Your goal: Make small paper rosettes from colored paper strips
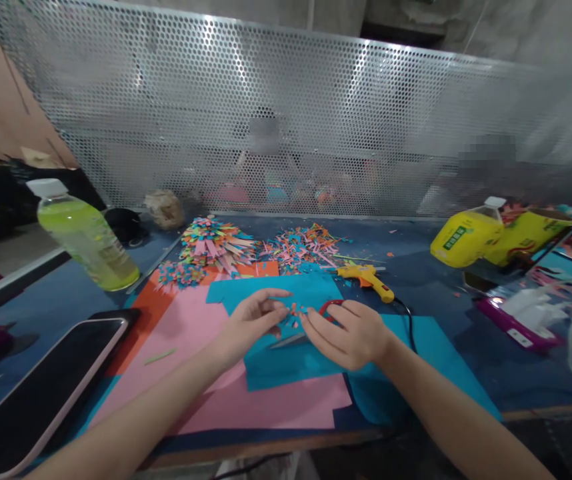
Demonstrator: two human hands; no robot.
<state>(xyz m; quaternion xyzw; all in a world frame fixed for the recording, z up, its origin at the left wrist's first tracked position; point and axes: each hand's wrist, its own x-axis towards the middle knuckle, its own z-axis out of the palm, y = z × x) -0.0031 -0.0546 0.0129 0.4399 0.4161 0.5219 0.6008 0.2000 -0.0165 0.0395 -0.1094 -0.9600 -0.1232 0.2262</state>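
Over a sheet of blue paper point(276, 373), my left hand point(253, 320) pinches a small cluster of coloured paper bits point(295, 313) in blue, orange and pink. The fingertips of my right hand point(349, 337) touch the other side of this cluster. Red-handled scissors point(289, 342) are tucked in my right hand, blades pointing left; most of the handle is hidden by the fingers. Under the blue sheet lies pink paper point(206, 407), with orange paper point(139, 333) at its left. A finished-looking fringed paper ball point(211, 243) rests behind my left hand.
Loose paper strips point(306, 247) lie in a heap at the back. A yellow glue gun point(366, 277) with a black cord sits behind my right hand. A phone point(51, 393) and a green drink bottle point(89, 237) stand left; a yellow bottle point(466, 233) and a purple power strip point(519, 327) are right.
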